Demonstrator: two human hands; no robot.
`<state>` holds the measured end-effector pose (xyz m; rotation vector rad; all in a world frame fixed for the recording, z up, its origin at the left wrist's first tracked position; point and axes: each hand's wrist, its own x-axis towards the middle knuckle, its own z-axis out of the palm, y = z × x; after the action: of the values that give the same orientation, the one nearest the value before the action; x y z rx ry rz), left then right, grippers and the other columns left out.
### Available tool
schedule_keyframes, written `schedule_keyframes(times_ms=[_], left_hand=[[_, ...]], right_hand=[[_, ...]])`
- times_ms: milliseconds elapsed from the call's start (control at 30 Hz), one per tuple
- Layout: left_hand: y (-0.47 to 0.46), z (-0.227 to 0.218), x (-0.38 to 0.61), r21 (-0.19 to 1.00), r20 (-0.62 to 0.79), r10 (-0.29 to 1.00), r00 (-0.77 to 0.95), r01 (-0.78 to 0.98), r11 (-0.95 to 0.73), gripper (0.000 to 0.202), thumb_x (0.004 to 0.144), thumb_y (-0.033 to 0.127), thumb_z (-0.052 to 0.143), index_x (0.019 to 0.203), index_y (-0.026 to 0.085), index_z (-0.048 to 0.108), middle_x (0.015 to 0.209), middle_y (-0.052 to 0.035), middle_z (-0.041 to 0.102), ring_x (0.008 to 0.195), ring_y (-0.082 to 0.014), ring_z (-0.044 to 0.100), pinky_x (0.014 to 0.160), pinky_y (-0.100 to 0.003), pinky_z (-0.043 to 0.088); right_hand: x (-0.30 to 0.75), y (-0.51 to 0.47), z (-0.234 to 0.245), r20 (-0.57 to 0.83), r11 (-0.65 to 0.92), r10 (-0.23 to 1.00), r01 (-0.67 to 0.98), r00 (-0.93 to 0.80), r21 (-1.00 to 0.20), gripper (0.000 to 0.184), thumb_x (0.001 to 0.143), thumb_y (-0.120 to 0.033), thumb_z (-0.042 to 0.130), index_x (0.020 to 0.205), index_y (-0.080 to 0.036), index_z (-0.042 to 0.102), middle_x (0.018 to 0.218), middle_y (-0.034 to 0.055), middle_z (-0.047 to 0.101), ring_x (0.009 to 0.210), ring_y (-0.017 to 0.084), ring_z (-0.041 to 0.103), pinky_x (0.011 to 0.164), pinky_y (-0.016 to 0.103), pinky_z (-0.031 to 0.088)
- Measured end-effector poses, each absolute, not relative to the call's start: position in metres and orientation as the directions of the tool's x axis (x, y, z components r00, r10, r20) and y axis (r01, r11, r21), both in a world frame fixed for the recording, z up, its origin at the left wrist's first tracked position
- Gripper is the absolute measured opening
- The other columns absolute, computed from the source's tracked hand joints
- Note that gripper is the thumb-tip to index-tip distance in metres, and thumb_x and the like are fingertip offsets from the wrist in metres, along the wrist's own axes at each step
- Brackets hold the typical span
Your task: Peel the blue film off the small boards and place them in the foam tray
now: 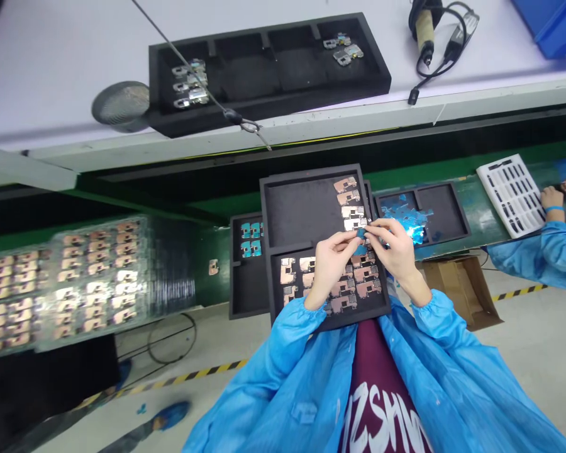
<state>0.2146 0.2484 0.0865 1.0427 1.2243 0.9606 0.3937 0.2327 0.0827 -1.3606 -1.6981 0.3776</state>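
Observation:
A black foam tray (302,204) rests against my lap, holding several copper-coloured circuit boards (356,277) in its right column and lower compartment. Both hands meet over its middle. My left hand (330,264) and my right hand (391,248) pinch a small board with a blue film (360,234) between their fingertips. Both hands are closed on that piece.
A second black tray (245,277) with blue-covered boards lies to the left, another (446,214) with peeled blue film to the right. Clear blister trays of boards (85,277) stack far left. A cardboard box (457,286) sits below. Another person's sleeve (542,248) is at right, near a white tray (512,192).

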Motion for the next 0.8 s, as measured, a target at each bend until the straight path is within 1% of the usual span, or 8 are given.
schedule_keyframes(times_ms=[133, 267, 400, 533, 600, 667, 733, 800], left_hand=[[0.25, 0.084, 0.209, 0.901, -0.4, 0.906, 0.137, -0.123, 0.416, 0.043, 0.078, 0.043, 0.097, 0.11, 0.017, 0.088, 0.111, -0.0113, 0.085, 0.1, -0.028, 0.08, 0.085, -0.038, 0.069], [0.256, 0.078, 0.199, 0.759, -0.497, 0.81, 0.312, -0.295, 0.58, 0.046, 0.079, 0.042, 0.099, 0.115, 0.016, 0.086, 0.114, -0.0116, 0.083, 0.099, -0.026, 0.079, 0.08, -0.037, 0.07], [0.263, 0.073, 0.192, 0.666, -0.5, 0.757, 0.421, -0.373, 0.646, 0.04, 0.088, 0.038, 0.094, 0.121, 0.018, 0.083, 0.116, -0.0102, 0.082, 0.099, -0.0231, 0.079, 0.085, -0.034, 0.07], [0.272, 0.074, 0.185, 0.729, -0.496, 0.817, 0.295, -0.37, 0.576, 0.031, 0.089, 0.034, 0.091, 0.113, 0.016, 0.081, 0.115, -0.0102, 0.082, 0.096, -0.0193, 0.079, 0.085, -0.03, 0.068], [0.282, 0.075, 0.175, 0.839, -0.447, 0.886, 0.125, -0.284, 0.464, 0.031, 0.089, 0.034, 0.089, 0.114, 0.016, 0.08, 0.11, -0.0101, 0.083, 0.09, -0.0189, 0.079, 0.084, -0.032, 0.068], [0.297, 0.075, 0.161, 0.939, -0.331, 0.944, -0.012, -0.105, 0.328, 0.034, 0.091, 0.035, 0.086, 0.118, 0.016, 0.08, 0.105, -0.0096, 0.083, 0.084, -0.02, 0.079, 0.084, -0.037, 0.068], [0.315, 0.071, 0.147, 0.966, -0.204, 0.979, 0.007, 0.163, 0.201, 0.029, 0.092, 0.033, 0.081, 0.117, 0.018, 0.083, 0.103, -0.0089, 0.083, 0.083, -0.0214, 0.077, 0.087, -0.039, 0.066], [0.333, 0.065, 0.138, 0.903, -0.156, 0.979, 0.13, 0.421, 0.088, 0.021, 0.093, 0.028, 0.076, 0.109, 0.02, 0.086, 0.102, -0.008, 0.082, 0.081, -0.0216, 0.075, 0.091, -0.04, 0.064]], right_hand=[[0.392, 0.229, 0.075, 0.539, 0.376, 0.842, 0.738, -0.02, -0.56, 0.017, 0.11, -0.022, 0.064, 0.113, -0.026, 0.08, 0.112, 0.01, 0.078, 0.101, 0.024, 0.072, 0.089, 0.04, 0.062], [0.399, 0.228, 0.072, 0.575, 0.497, 0.794, 0.759, -0.2, -0.421, 0.021, 0.109, -0.016, 0.062, 0.118, -0.026, 0.078, 0.111, 0.0092, 0.079, 0.096, 0.023, 0.072, 0.085, 0.038, 0.062], [0.408, 0.227, 0.071, 0.559, 0.609, 0.758, 0.671, -0.336, -0.422, 0.023, 0.109, -0.015, 0.06, 0.121, -0.026, 0.076, 0.113, 0.0089, 0.08, 0.1, 0.023, 0.073, 0.088, 0.039, 0.063], [0.408, 0.216, 0.065, 0.567, 0.642, 0.747, 0.598, -0.348, -0.479, 0.024, 0.11, -0.016, 0.056, 0.123, -0.026, 0.074, 0.113, 0.0088, 0.081, 0.103, 0.023, 0.076, 0.088, 0.04, 0.065], [0.41, 0.209, 0.057, 0.587, 0.621, 0.762, 0.562, -0.271, -0.547, 0.023, 0.11, -0.017, 0.055, 0.121, -0.026, 0.073, 0.11, 0.0081, 0.081, 0.102, 0.023, 0.077, 0.087, 0.04, 0.065], [0.417, 0.208, 0.043, 0.574, 0.511, 0.816, 0.552, -0.071, -0.659, 0.017, 0.11, -0.022, 0.057, 0.115, -0.026, 0.072, 0.106, 0.0075, 0.08, 0.099, 0.022, 0.077, 0.085, 0.039, 0.064], [0.434, 0.215, 0.021, 0.437, 0.281, 0.876, 0.521, 0.205, -0.806, 0.013, 0.109, -0.031, 0.059, 0.111, -0.024, 0.07, 0.102, 0.0074, 0.078, 0.093, 0.022, 0.076, 0.08, 0.036, 0.063], [0.459, 0.231, -0.007, 0.188, -0.022, 0.892, 0.454, 0.412, -0.891, 0.022, 0.108, -0.041, 0.058, 0.112, -0.022, 0.067, 0.1, 0.008, 0.076, 0.085, 0.021, 0.074, 0.074, 0.034, 0.061]])
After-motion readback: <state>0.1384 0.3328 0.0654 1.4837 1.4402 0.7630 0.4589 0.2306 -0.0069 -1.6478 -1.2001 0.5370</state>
